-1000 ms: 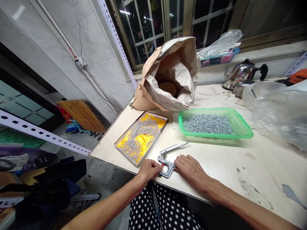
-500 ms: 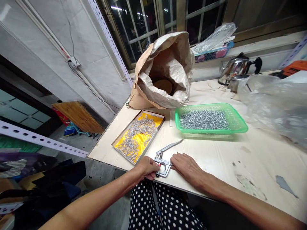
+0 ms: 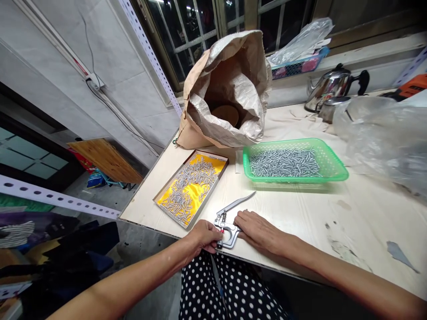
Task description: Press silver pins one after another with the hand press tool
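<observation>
A small metal hand press [image 3: 229, 222] with a raised lever lies at the near edge of the pale table [image 3: 300, 209]. My left hand [image 3: 204, 235] is curled at the press's jaw, its fingertips pinched there on something too small to make out. My right hand [image 3: 258, 227] lies over the press's body and lower handle, fingers closed round it. A shallow box with a yellow lining [image 3: 191, 187] holds several small metal pins just beyond my left hand. A green plastic basket [image 3: 328, 175] full of similar pins stands beyond my right hand.
A large open brown paper sack [image 3: 228, 89] stands at the back of the table. A steel kettle [image 3: 328, 91] and clear plastic bags [image 3: 383, 138] are at the right. A perforated metal rail [image 3: 60, 200] and dark fabric lie to the left, below the table's edge.
The view has shifted slightly. Both hands stay on the press, with my left hand a little closer against its jaw.
</observation>
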